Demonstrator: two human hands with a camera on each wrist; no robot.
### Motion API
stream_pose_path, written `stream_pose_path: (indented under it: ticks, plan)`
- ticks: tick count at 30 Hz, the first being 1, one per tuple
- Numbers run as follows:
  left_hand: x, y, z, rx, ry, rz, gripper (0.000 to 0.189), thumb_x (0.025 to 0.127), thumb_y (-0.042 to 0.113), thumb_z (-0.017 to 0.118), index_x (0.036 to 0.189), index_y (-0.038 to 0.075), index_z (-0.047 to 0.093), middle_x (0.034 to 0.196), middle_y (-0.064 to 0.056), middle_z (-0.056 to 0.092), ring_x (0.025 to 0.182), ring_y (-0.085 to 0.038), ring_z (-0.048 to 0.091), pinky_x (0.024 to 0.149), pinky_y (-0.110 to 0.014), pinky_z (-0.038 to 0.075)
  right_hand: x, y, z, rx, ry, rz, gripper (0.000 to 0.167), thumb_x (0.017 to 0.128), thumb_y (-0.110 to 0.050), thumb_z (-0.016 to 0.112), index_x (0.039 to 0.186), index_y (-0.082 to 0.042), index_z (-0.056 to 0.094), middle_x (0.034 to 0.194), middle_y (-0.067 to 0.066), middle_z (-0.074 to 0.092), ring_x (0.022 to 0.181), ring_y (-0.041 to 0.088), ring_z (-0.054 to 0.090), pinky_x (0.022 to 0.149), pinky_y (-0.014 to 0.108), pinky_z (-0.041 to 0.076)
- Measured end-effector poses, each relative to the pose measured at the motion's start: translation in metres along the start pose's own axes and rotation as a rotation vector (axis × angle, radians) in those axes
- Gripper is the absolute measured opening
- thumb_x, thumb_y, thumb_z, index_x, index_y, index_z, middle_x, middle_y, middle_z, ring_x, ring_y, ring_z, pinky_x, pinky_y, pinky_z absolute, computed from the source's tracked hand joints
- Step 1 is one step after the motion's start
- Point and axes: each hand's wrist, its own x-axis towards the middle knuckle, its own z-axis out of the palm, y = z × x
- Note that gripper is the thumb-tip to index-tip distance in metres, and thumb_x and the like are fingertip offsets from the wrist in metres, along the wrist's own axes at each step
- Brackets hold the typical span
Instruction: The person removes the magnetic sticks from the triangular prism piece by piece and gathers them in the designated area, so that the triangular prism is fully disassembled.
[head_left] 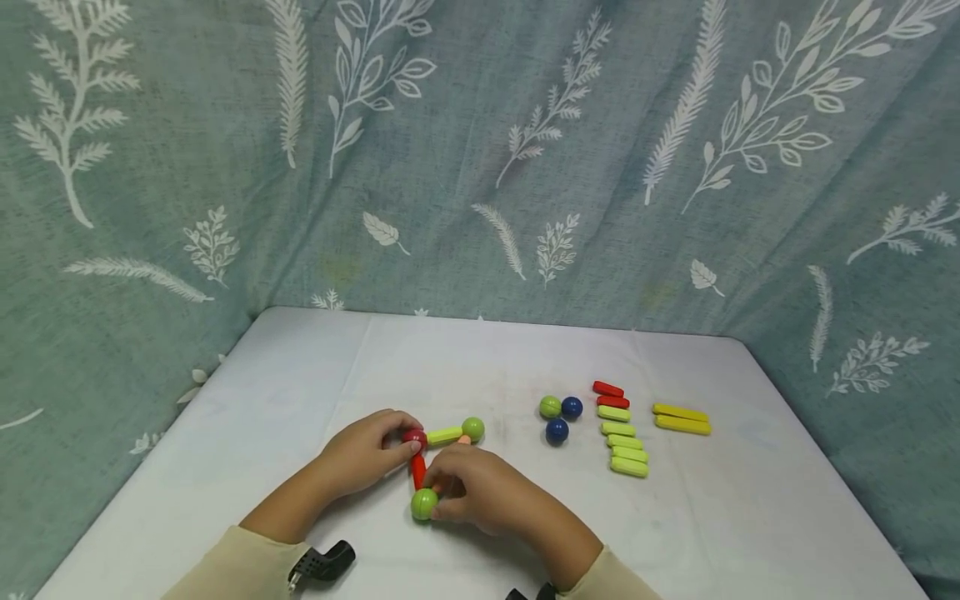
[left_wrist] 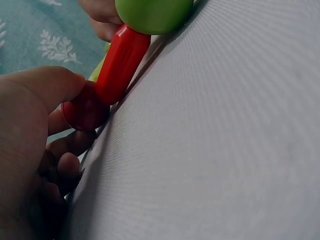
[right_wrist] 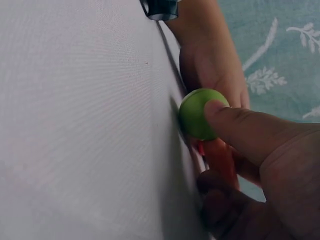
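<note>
My left hand pinches a red ball between thumb and fingers. From that ball a red stick runs to a near green ball, and a yellow-green stick runs to a far green ball. My right hand grips the near green ball, its thumb lying on the ball in the right wrist view. An orange stick meets this ball and passes under the right hand, which hides most of it in the head view. One orange end shows near the far green ball.
To the right lie a loose green ball and two blue balls. Beyond them are short red sticks, several short yellow-green sticks and two longer yellow sticks. A patterned cloth hangs around the white table.
</note>
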Motion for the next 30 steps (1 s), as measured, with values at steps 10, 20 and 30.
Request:
stream_pose_path:
  ticks: [10, 20, 30]
  plan:
    - [0.001, 0.001, -0.002, -0.012, -0.019, 0.002, 0.019, 0.096, 0.045, 0.074, 0.113, 0.039, 0.069, 0.108, 0.015, 0.064, 0.083, -0.012, 0.053, 0.075, -0.035, 0.043, -0.001, 0.003, 0.007, 0.067, 0.066, 0.058, 0.014, 0.089, -0.023, 0.085, 0.095, -0.026, 0.073, 0.086, -0.02, 0.063, 0.08, -0.004, 0.057, 0.076, 0.019, 0.049]
    - [0.0, 0.001, 0.0, 0.009, -0.008, 0.014, 0.019, 0.095, 0.048, 0.075, 0.112, 0.04, 0.069, 0.107, 0.017, 0.064, 0.084, -0.011, 0.054, 0.077, -0.035, 0.043, -0.005, 0.01, 0.007, 0.073, 0.122, 0.083, 0.019, 0.093, -0.025, 0.082, 0.111, -0.023, 0.074, 0.088, -0.02, 0.063, 0.084, -0.003, 0.058, 0.082, 0.022, 0.05]
    - [-0.002, 0.002, -0.001, 0.024, 0.005, 0.023, 0.019, 0.096, 0.044, 0.075, 0.112, 0.039, 0.069, 0.104, 0.017, 0.063, 0.082, -0.011, 0.053, 0.076, -0.034, 0.042, -0.007, 0.011, 0.0, -0.01, 0.166, 0.171, 0.013, 0.095, -0.025, 0.079, 0.107, -0.024, 0.076, 0.087, -0.015, 0.058, 0.079, 0.002, 0.055, 0.073, 0.024, 0.048]
